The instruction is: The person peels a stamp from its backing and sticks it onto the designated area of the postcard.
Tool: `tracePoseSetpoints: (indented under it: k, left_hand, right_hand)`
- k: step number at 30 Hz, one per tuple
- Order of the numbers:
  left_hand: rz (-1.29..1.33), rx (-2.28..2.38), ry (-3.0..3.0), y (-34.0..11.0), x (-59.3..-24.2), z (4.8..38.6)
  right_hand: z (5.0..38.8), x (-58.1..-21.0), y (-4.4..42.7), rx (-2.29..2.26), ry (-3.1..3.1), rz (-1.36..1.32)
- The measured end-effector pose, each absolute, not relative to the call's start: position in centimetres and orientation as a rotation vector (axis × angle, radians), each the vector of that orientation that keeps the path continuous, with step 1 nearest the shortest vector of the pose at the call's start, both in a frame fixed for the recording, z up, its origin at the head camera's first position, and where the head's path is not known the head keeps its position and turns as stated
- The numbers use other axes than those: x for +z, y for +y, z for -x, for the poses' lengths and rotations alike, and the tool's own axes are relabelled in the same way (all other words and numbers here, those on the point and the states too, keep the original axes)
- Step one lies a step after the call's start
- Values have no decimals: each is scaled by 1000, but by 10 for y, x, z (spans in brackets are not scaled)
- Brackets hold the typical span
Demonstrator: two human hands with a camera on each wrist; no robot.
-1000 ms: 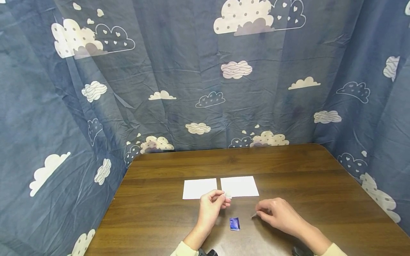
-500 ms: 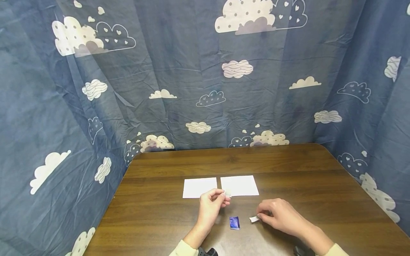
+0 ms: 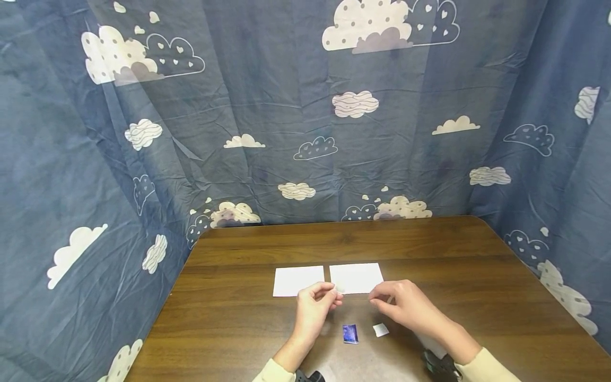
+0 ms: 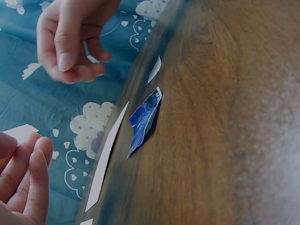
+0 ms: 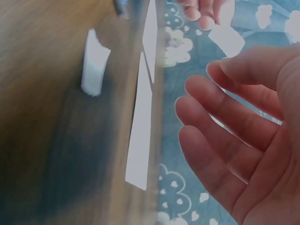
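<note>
My left hand (image 3: 315,307) pinches a thin white square (image 5: 227,40) between thumb and fingertips, over the near edges of two white paper sheets. My right hand (image 3: 403,307) is raised off the table to the right, thumb and index tips close together, other fingers loosely bent, nothing seen between them. Below it a small curled white piece (image 3: 380,330) lies on the wood. Beside that piece, to its left, lies a small torn blue foil packet (image 3: 350,334) with a jagged edge (image 4: 145,117). Whether the white square is paper or cloth I cannot tell.
A left paper sheet (image 3: 298,281) and a right paper sheet (image 3: 355,278) lie side by side with a narrow gap. The brown wooden table (image 3: 229,329) ends at a blue cloud-print curtain (image 3: 267,175) behind and at both sides.
My right hand has let go of the small white piece, which now lies on the table, and has moved up and left towards my left hand. The left hand stays almost still.
</note>
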State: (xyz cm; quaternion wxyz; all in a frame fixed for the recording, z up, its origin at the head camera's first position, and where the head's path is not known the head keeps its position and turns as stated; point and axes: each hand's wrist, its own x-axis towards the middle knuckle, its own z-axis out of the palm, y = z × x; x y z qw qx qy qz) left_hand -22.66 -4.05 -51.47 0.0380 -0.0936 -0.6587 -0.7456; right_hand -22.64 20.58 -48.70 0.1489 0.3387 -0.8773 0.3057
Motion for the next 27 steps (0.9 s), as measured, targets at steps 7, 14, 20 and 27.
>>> tracePoseSetpoints:
  k: [7, 14, 20, 27]
  left_hand:
    - [283, -2314, -2006, -40, -514, 226]
    - [295, -2332, -1990, -40, -514, 227]
    - [290, -2355, -1992, -41, -514, 229]
    - [306, -2395, -1985, -41, -515, 228]
  right_hand:
    - [237, -480, 193, 934, -2521, -892]
    - [244, -479, 177, 1028, -2458, -861]
    - [248, -484, 166, 972, -2285, -911]
    - [244, -490, 156, 979, -2221, -927]
